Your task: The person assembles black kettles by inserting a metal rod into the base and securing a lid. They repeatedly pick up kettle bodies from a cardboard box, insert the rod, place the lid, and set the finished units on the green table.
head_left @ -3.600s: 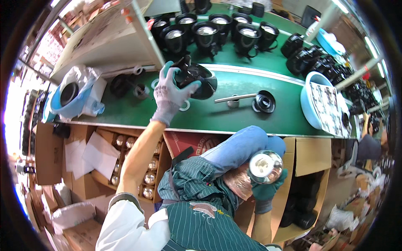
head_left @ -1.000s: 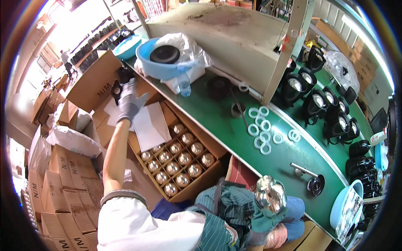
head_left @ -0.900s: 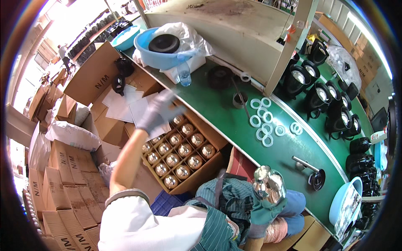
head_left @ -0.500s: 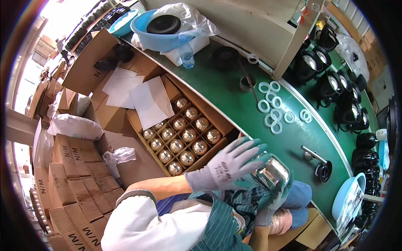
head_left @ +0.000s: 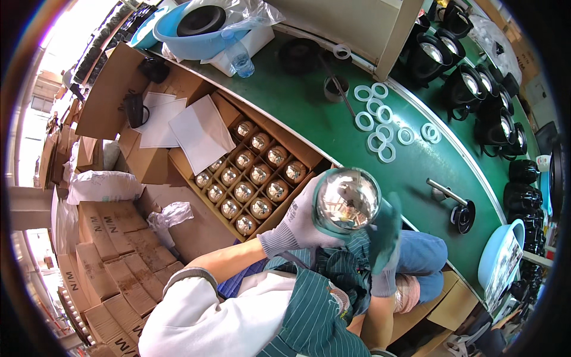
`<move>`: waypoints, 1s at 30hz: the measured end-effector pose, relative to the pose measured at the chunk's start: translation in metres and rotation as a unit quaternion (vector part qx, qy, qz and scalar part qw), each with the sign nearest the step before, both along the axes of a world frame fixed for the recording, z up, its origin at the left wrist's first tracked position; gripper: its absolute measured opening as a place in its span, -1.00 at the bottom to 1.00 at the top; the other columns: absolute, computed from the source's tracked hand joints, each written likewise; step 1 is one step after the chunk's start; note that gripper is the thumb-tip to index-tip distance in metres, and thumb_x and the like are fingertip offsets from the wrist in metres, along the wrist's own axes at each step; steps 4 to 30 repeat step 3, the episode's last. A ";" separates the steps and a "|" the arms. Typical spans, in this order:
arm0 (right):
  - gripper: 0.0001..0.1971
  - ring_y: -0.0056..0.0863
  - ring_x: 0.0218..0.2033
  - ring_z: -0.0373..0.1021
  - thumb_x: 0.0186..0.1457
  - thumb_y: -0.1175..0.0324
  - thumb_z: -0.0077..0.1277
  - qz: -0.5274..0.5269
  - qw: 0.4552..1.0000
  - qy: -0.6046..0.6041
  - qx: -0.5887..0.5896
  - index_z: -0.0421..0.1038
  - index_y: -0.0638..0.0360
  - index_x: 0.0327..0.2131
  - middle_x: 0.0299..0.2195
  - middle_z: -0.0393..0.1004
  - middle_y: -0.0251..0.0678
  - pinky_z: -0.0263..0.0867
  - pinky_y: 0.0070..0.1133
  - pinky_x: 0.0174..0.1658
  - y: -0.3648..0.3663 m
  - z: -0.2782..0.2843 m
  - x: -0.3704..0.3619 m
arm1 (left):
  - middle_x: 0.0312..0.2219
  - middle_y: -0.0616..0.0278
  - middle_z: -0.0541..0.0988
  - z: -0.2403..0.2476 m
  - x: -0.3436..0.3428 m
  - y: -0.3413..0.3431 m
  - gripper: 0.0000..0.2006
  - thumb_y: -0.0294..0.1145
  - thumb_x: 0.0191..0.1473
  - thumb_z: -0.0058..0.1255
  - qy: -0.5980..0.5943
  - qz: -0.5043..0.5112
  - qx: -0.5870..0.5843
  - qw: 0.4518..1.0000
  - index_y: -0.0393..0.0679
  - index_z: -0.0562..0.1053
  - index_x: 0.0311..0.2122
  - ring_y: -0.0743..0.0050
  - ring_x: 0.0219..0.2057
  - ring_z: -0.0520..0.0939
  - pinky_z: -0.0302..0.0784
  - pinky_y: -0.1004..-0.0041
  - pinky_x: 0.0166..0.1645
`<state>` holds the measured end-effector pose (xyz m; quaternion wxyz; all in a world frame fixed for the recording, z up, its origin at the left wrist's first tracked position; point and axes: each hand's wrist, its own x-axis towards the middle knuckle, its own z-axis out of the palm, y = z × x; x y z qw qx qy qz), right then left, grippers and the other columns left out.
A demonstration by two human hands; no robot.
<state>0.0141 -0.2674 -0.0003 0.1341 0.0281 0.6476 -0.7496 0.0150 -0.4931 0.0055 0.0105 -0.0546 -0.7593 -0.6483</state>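
Note:
A mirror-silver glass flask liner (head_left: 348, 200) is held up in front of my lap, its rounded end facing up. My left hand (head_left: 302, 215), in a grey glove with a green palm, is wrapped round its left and lower side. Close to the liner's right side is my right hand (head_left: 385, 244), also gloved, with its fingers stretched upward and slightly blurred. It appears apart from the liner. To the left, more silver liners (head_left: 260, 173) stand in the cells of a divided cardboard box (head_left: 307, 156).
On the green bench (head_left: 410, 187) lie several translucent rings (head_left: 364, 121), a metal rod on a black round base (head_left: 463, 217) and a cup (head_left: 335, 89). Black kettle-like bodies (head_left: 466, 83) line the right. Blue basins (head_left: 172, 35) and a water bottle (head_left: 239, 56) stand far left. Cartons (head_left: 113, 238) are stacked left.
The liner has turned so its rounded end faces up. My left hand has gone from flat fingers to gripping it, and my right hand has come off it. The view has shifted slightly.

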 end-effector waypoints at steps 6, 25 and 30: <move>-0.23 -0.40 0.30 0.22 0.33 0.10 0.02 0.168 0.973 0.044 0.150 -0.06 0.24 0.44 0.36 0.19 -0.20 0.15 -0.39 0.35 0.010 -0.047 0.003 | 0.25 0.01 0.34 -0.003 0.007 0.006 0.30 -0.06 -0.40 0.60 -0.060 0.015 0.064 0.996 -0.29 0.03 0.41 0.16 0.30 0.36 0.22 0.23 0.41; -0.23 -0.40 0.30 0.22 0.33 0.10 0.02 0.168 0.973 0.044 0.150 -0.06 0.24 0.44 0.36 0.19 -0.20 0.15 -0.39 0.35 0.010 -0.047 0.003 | 0.25 0.01 0.34 -0.003 0.007 0.006 0.30 -0.06 -0.40 0.60 -0.060 0.015 0.064 0.996 -0.29 0.03 0.41 0.16 0.30 0.36 0.22 0.23 0.41; -0.23 -0.40 0.30 0.22 0.33 0.10 0.02 0.168 0.973 0.044 0.150 -0.06 0.24 0.44 0.36 0.19 -0.20 0.15 -0.39 0.35 0.010 -0.047 0.003 | 0.25 0.01 0.34 -0.003 0.007 0.006 0.30 -0.06 -0.40 0.60 -0.060 0.015 0.064 0.996 -0.29 0.03 0.41 0.16 0.30 0.36 0.22 0.23 0.41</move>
